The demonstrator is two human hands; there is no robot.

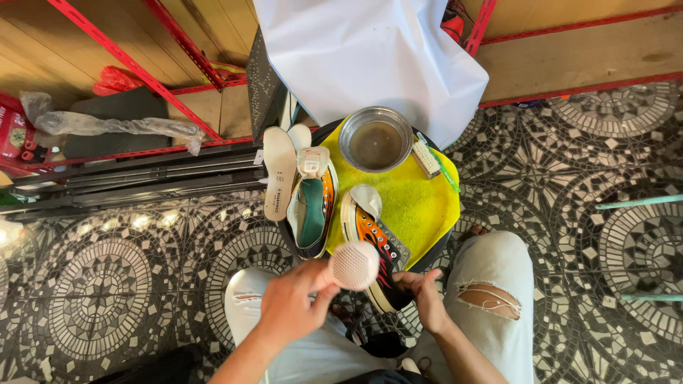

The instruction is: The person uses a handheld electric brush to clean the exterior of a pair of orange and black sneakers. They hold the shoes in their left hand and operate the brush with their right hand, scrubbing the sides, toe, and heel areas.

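Left grip: clenched on pink brush (pixel 353 265), above flame shoe (pixel 376 249).
Right hand (pixel 427 295): grasping shoe's heel.
Second shoe (pixel 311 206): left of it, insoles out.
Progress: scrubbing underway, apparently.

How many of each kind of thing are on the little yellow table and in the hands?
Sneakers: 2, one lying open, one touched by the right hand
Insoles: 2
Metal bowl: 1
Small scrub brush: 1
Round pink brush: 1, in the left hand
Yellow cloth: 1
Total: 8
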